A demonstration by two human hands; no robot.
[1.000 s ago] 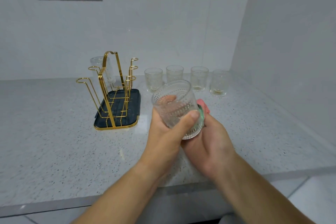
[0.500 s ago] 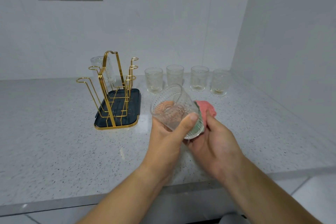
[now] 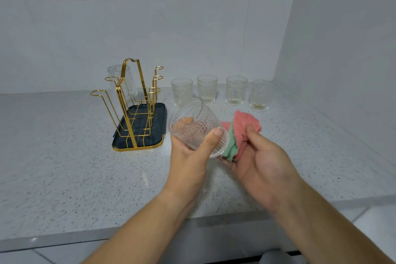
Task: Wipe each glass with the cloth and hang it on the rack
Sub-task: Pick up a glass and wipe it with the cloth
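1. Watching the cloth (image 3: 240, 133) coming away from the glass (image 3: 196, 128): a second ago it was pressed against the base, now it is sitting just beside it.
2. I am seeing the left hand (image 3: 190, 156) grasping the tilted glass above the counter (image 3: 64, 167), thumb across its wall.
3. I am seeing the right hand (image 3: 257, 165) pinching the bunched cloth.
4. I am judging wiping nearly done; hanging on the rack (image 3: 130, 105) is coming next, with four glasses (image 3: 220, 92) waiting.

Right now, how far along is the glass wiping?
Done: one glass hangs upside down on the gold rack. In hand: the left hand holds a tilted glass; the right hand holds the cloth. Left: four glasses stand on the counter.
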